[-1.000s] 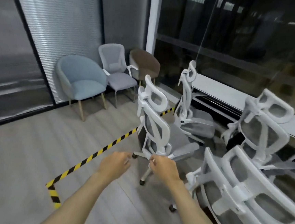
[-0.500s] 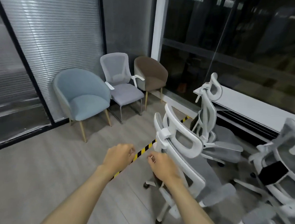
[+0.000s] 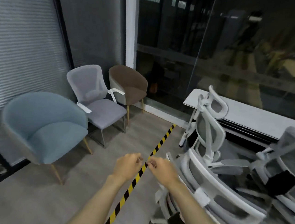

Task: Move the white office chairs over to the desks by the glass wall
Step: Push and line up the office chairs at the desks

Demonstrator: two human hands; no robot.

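Three white mesh office chairs crowd the right side. The nearest white chair (image 3: 212,194) shows its back and headrest just right of my right forearm. A second white chair (image 3: 209,129) stands farther off, against the end of the white desk (image 3: 260,118) along the dark glass wall (image 3: 237,53). A third white chair (image 3: 286,165) is at the right edge. My left hand (image 3: 127,165) and my right hand (image 3: 163,168) are held out in front of me over the floor, fingers curled, close together, holding nothing and touching no chair.
A blue tub chair (image 3: 43,129), a grey armchair with white arms (image 3: 97,100) and a brown tub chair (image 3: 129,85) line the left wall. Yellow-black tape (image 3: 141,170) runs diagonally across the wooden floor. A white pillar (image 3: 131,26) stands in the corner.
The view has swung left and closer to the wall chairs. The nearest white chair now sits lower right, beside my right arm. Both hands stay curled and close together.
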